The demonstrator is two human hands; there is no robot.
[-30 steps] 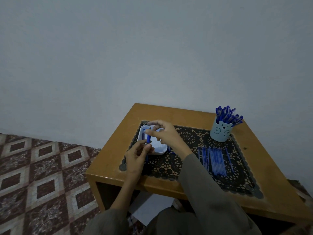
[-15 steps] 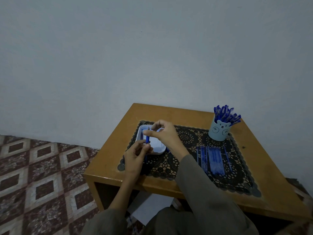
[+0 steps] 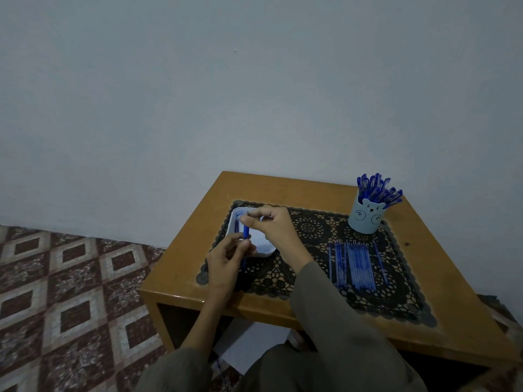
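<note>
Over the left end of the wooden table [image 3: 189, 250], one blue pen [image 3: 245, 232] is held upright between two hands. Its lower part is gripped by the curled fingers and thumb of the left hand [image 3: 226, 261], while its top is pinched between thumb and forefinger of the right hand [image 3: 273, 226]. The pen is poised just above one white tray [image 3: 267, 250], which is set on the far left part of one dark lace mat [image 3: 311, 230]. A few small blue pieces [image 3: 237, 223] are seen in the tray's far left corner; their number cannot be told. On the right half of the mat, roughly a dozen thin blue refills [image 3: 356, 261] are laid side by side in one row, with a single one set slightly apart at each side; an exact count is blurred. At the mat's far right corner, one pale blue cup [image 3: 366, 219] with a bear face is stood upright, packed with blue pens [image 3: 377, 189] too crowded to be counted. One white sheet [image 3: 249, 343] is seen beneath the table.
</note>
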